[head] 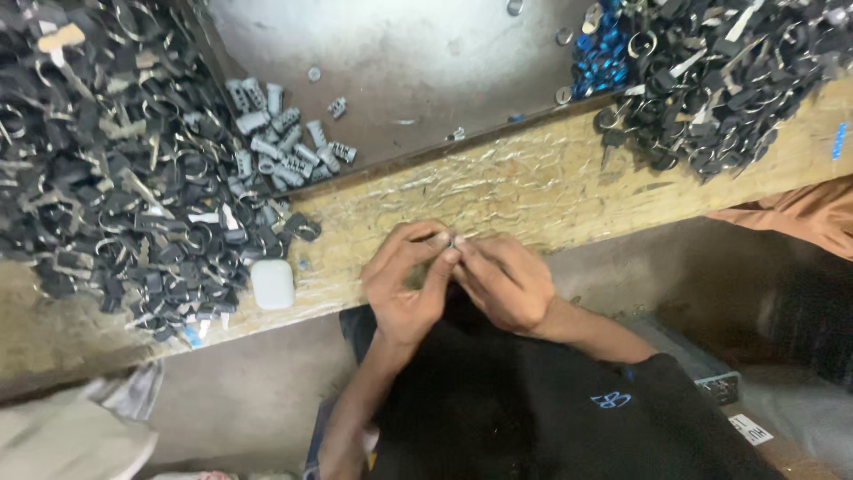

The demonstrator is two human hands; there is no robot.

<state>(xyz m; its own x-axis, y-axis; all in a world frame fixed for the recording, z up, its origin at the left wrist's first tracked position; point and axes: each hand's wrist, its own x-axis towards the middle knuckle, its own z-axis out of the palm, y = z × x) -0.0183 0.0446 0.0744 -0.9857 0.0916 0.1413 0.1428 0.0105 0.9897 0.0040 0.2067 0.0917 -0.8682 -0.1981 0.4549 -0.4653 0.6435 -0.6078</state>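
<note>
While the black clip heap [124,178] lies far left of the hands and the white case [272,284] nearer, the left hand [404,284] and right hand [506,283] meet over the worktop [533,191] edge. Both sets of fingers pinch one small part [454,242] between the fingertips; its long axis I cannot tell.

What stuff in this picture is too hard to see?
- Small part pinched between left hand and right hand: head view, fingertips cover it.
- Black clip pile: cut off by the left edge.
- Blue pieces: too small to tell.
- Orange cloth: cut off at the right edge.
</note>
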